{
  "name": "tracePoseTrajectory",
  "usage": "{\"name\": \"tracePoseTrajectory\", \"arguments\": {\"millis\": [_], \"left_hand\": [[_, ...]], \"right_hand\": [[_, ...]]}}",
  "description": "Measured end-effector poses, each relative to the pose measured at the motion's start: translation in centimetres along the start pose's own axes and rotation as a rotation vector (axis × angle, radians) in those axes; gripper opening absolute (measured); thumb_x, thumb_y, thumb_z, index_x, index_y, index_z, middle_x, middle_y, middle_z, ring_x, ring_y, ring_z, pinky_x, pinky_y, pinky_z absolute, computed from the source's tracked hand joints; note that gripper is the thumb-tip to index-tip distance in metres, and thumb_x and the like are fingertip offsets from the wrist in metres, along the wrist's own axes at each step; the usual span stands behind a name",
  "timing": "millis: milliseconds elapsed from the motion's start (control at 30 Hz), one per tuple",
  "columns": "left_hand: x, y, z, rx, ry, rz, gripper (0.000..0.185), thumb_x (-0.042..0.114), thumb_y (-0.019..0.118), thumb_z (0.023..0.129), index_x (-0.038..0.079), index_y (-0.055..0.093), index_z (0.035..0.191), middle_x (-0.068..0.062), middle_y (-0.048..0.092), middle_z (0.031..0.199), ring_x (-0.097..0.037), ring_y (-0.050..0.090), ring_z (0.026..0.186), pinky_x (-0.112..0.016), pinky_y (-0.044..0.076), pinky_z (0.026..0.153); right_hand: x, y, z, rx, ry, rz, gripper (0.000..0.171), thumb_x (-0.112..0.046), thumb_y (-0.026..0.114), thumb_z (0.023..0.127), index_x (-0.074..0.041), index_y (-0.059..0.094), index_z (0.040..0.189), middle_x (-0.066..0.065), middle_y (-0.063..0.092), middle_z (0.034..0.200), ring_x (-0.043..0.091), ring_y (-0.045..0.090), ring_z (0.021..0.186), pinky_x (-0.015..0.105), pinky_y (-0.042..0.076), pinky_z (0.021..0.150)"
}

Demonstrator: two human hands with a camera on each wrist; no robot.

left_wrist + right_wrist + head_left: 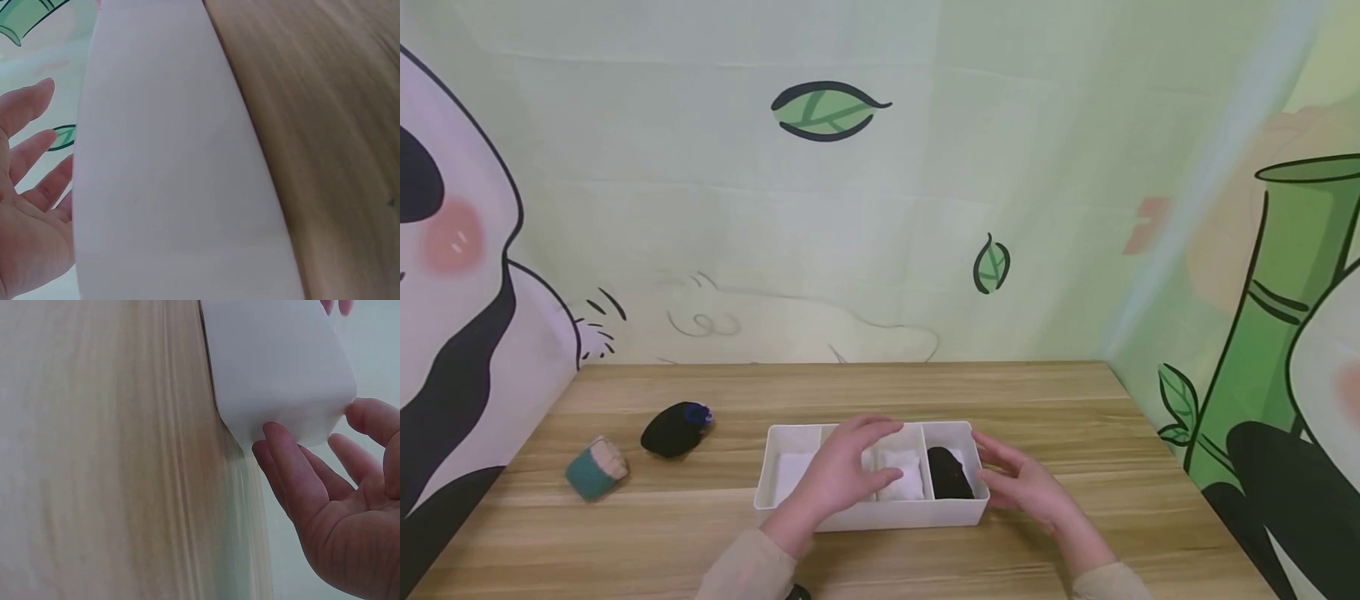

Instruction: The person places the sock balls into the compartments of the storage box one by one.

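Observation:
A white divided box (898, 517) stands on the table between my hands. My left hand (846, 471) is over its middle, fingers and thumb spread and nothing between them; it hides part of the compartments. In the left wrist view that hand (34, 194) shows beyond the box's long white wall (169, 156). At the right end is my right hand (1026, 485), its fingertips (275, 434) touching the end wall and its thumb at the rim. A black rolled bundle (949, 475), like a sock, lies in the rightmost compartment, beside a white cloth bundle (901, 477) one compartment over.
On the wooden table (1037, 400), left of the box, lie a black cloth bundle (673, 431) with a blue end and a teal and beige one (595, 471). A printed backdrop (880, 250) rises behind the table's far edge.

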State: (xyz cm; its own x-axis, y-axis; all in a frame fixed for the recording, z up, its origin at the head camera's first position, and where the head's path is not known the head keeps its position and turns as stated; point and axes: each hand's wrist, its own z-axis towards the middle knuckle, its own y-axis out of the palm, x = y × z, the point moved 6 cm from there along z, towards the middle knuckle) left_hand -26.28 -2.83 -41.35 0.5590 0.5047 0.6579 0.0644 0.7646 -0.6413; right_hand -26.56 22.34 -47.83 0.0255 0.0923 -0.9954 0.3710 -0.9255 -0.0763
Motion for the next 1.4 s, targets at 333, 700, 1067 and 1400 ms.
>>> {"name": "tracePoseTrajectory", "arguments": {"millis": [333, 700, 1067, 1400], "left_hand": [[-0.2, -2.2, 0.0, 0.067, -0.005, -0.027, 0.051, 0.015, 0.083, 0.079, 0.009, 0.067, 0.127, -0.01, 0.062, 0.127, -0.029, 0.058, 0.119, -0.048, 0.046, 0.098], [-1.5, -4.3, -0.4, 0.116, 0.015, -0.019, 0.052, 0.014, 0.083, 0.078, 0.005, 0.066, 0.126, -0.011, 0.063, 0.127, -0.031, 0.056, 0.121, -0.048, 0.044, 0.101], [-4.6, -6.4, -1.8, 0.157, -0.081, -0.021, 0.052, 0.011, 0.081, 0.082, 0.003, 0.063, 0.13, -0.013, 0.062, 0.127, -0.032, 0.059, 0.115, -0.05, 0.047, 0.096], [-7.2, -7.5, -3.1, 0.176, -0.164, -0.054, 0.052, 0.009, 0.081, 0.083, 0.001, 0.06, 0.13, -0.014, 0.065, 0.122, -0.031, 0.06, 0.113, -0.051, 0.047, 0.096]], "right_hand": [[-0.1, -0.1, 0.0, 0.016, 0.01, -0.002, 0.066, -0.005, 0.061, 0.097, -0.001, 0.028, 0.154, 0.039, 0.03, 0.148, 0.043, 0.051, 0.123, 0.048, 0.052, 0.09], [-0.2, -0.1, -0.1, 0.019, 0.015, 0.003, 0.066, -0.003, 0.059, 0.097, -0.001, 0.027, 0.154, 0.039, 0.03, 0.148, 0.045, 0.051, 0.123, 0.048, 0.052, 0.09], [-0.1, 0.0, 0.0, 0.02, 0.015, 0.0, 0.065, -0.003, 0.059, 0.097, -0.001, 0.028, 0.154, 0.038, 0.031, 0.148, 0.044, 0.051, 0.124, 0.048, 0.052, 0.09], [-0.1, 0.0, 0.0, 0.02, 0.015, -0.003, 0.065, -0.003, 0.06, 0.097, -0.001, 0.028, 0.154, 0.038, 0.031, 0.148, 0.044, 0.051, 0.124, 0.048, 0.052, 0.09]]}}
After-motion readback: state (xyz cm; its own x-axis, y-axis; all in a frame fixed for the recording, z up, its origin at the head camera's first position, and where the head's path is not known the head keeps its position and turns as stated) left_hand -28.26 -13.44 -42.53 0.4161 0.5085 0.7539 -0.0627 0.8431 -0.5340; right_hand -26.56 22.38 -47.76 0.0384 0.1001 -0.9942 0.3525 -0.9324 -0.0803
